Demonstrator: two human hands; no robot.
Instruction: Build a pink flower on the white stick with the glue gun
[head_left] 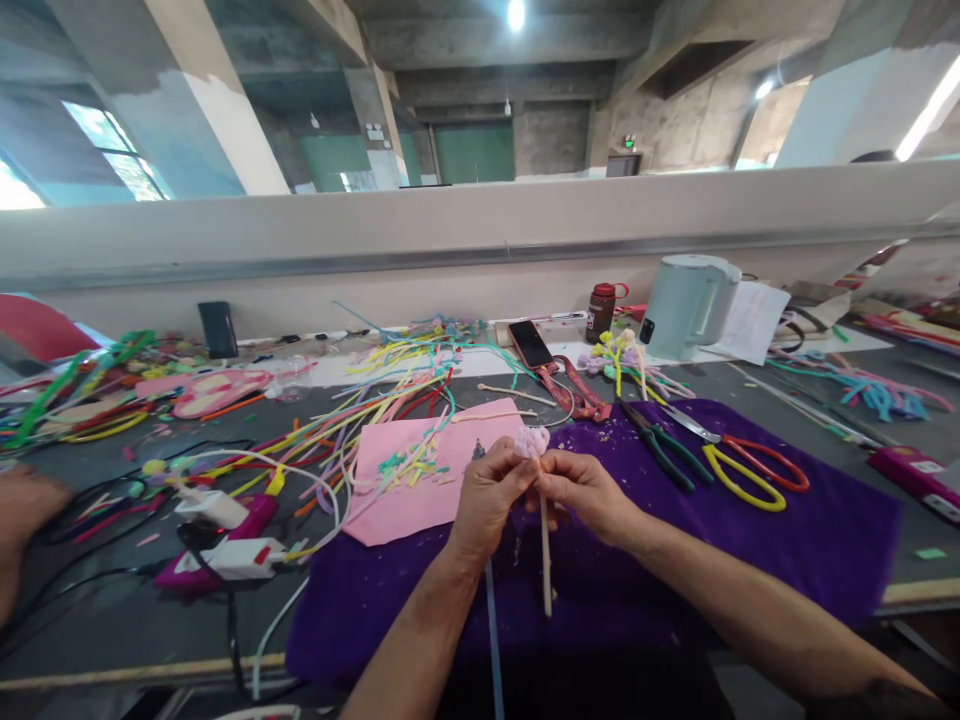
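Both hands meet over the purple cloth point(637, 590). My left hand point(493, 490) pinches the base of a pale pink pipe-cleaner flower point(532, 441). From the other side my right hand point(585, 490) pinches the same flower just below its head. A cream stem point(546, 570) hangs down under the fingers. Where exactly the fingertips grip is partly hidden. Beside the left hand lies a pink sheet point(405, 510) scattered with green and yellow cut pieces. Pliers point(664, 450) with dark green handles and scissors point(739, 465) with red and yellow handles rest to the right.
A power strip point(187, 570) with plugs and cables sits at left, near another person's hand point(30, 530). Loose pipe cleaners point(420, 385) spread across the table. At the back stand a phone point(531, 345), a brown bottle point(602, 312) and a pale kettle point(686, 305).
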